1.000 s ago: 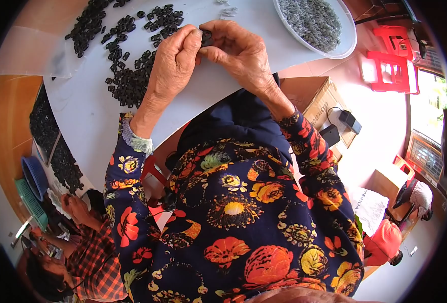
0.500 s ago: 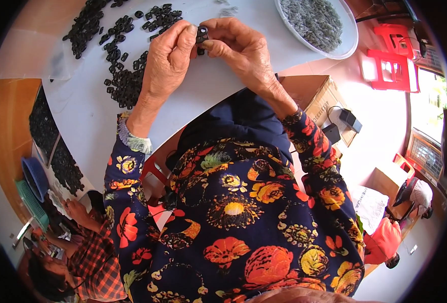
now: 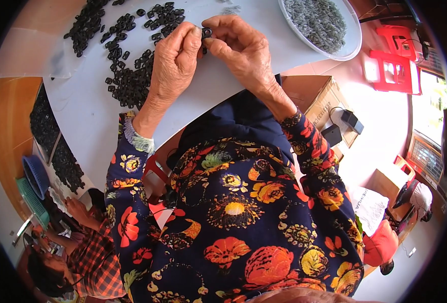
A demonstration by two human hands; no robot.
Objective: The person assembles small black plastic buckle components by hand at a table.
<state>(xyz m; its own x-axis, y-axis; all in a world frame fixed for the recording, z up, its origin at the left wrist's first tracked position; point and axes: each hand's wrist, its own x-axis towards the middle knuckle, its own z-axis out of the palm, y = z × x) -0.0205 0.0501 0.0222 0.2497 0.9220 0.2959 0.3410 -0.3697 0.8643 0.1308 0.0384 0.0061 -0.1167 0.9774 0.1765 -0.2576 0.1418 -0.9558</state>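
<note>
Above the white table (image 3: 203, 98), both of my hands meet at one small black plastic part (image 3: 206, 33), which has a rounded outline. My left hand (image 3: 175, 63) pinches it between thumb and bent fingers. From the other side, my right hand (image 3: 243, 53) grips it with thumb and forefinger, its other fingers curled. Fingertips cover much of the part, so its full shape is hidden. Loose black parts (image 3: 132, 81) of similar look lie in a heap just left of my left hand.
At the far right stands a white basin (image 3: 354, 48) full of small grey wire pieces (image 3: 317, 25). A few more wire pieces (image 3: 231, 10) lie beyond my hands. A cardboard box (image 3: 324, 96) and red stools (image 3: 392, 70) are to the right. A co-worker in a checked shirt (image 3: 99, 262) sits lower left.
Both hands have shifted slightly right. The black part has turned between my fingers, and its hole shows less plainly than before.
</note>
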